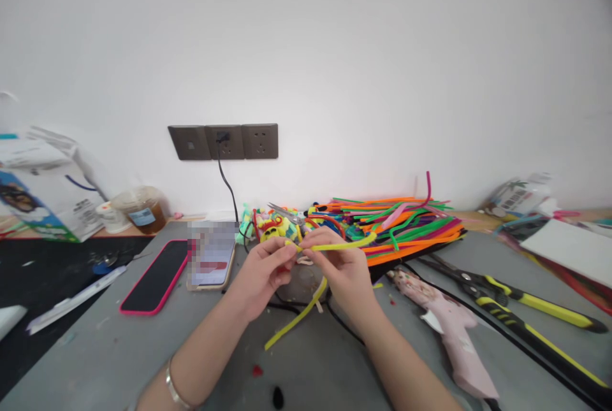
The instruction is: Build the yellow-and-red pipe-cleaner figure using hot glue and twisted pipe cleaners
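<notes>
Both hands meet over the middle of the grey table [124, 347]. My left hand [261, 271] pinches a yellow pipe cleaner [335, 246] near its bend. My right hand [342, 267] grips the same pipe cleaner, its fingers curled round it. One end of the stem sticks out to the right above my right hand; the other end hangs down and to the left, reaching the table. A silver bracelet [174, 389] shows on my left wrist.
A heap of coloured pipe cleaners [406, 223] lies behind the hands. A pink glue gun [444, 325] and yellow-handled pliers [521, 309] lie right. Two phones [155, 277] lie left, one charging from the wall sockets [223, 141]. A cup [143, 208] and a box [43, 191] stand far left.
</notes>
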`<action>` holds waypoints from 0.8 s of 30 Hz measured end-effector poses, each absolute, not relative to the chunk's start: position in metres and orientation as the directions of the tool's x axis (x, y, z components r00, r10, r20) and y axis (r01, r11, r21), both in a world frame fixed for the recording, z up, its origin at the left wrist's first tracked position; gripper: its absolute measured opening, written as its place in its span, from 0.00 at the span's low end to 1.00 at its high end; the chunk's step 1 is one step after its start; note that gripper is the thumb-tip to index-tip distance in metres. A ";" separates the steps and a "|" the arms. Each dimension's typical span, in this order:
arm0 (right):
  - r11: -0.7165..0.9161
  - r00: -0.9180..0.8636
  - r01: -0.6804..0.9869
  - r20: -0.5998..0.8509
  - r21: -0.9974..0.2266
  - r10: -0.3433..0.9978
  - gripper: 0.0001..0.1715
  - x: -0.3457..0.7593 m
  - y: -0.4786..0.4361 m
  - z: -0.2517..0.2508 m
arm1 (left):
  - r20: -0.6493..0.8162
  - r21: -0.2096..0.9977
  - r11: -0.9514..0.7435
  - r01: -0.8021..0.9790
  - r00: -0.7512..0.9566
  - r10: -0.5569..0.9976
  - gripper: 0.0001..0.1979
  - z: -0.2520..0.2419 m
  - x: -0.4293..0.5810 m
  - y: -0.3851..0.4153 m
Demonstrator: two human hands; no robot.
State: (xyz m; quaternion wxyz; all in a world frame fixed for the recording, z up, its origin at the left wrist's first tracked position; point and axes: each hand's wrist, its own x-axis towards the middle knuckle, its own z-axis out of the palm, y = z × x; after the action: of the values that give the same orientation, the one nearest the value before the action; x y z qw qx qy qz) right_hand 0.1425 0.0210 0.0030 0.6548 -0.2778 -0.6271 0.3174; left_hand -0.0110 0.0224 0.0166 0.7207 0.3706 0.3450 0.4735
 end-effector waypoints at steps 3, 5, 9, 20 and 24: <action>0.621 -0.001 -0.126 0.626 -0.774 0.780 0.05 0.145 0.022 0.005 | -0.154 0.885 0.282 -0.370 0.339 0.928 0.19 0.018 -0.012 0.022; 0.597 -0.012 -0.141 0.604 -0.790 0.797 0.04 0.147 0.022 0.006 | -0.150 0.903 0.277 -0.328 0.364 0.919 0.19 0.019 -0.012 0.022; 0.514 -0.089 -0.144 0.529 -0.845 0.844 0.08 0.150 0.021 0.011 | -0.155 0.932 0.275 -0.238 0.425 0.892 0.19 0.023 -0.014 0.022; 0.508 -0.079 -0.160 0.523 -0.847 0.848 0.09 0.148 0.022 0.009 | -0.139 0.928 0.254 -0.272 0.378 0.915 0.20 0.019 -0.015 0.023; 0.519 -0.096 -0.136 0.532 -0.844 0.841 0.09 0.148 0.021 0.011 | -0.143 0.928 0.257 -0.269 0.378 0.915 0.19 0.019 -0.013 0.021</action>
State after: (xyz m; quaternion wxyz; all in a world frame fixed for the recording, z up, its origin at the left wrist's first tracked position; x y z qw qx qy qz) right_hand 0.1483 0.0205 0.0112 0.6098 -0.2834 -0.6225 0.4005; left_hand -0.0133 0.0211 0.0189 0.7032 0.4410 0.3658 0.4210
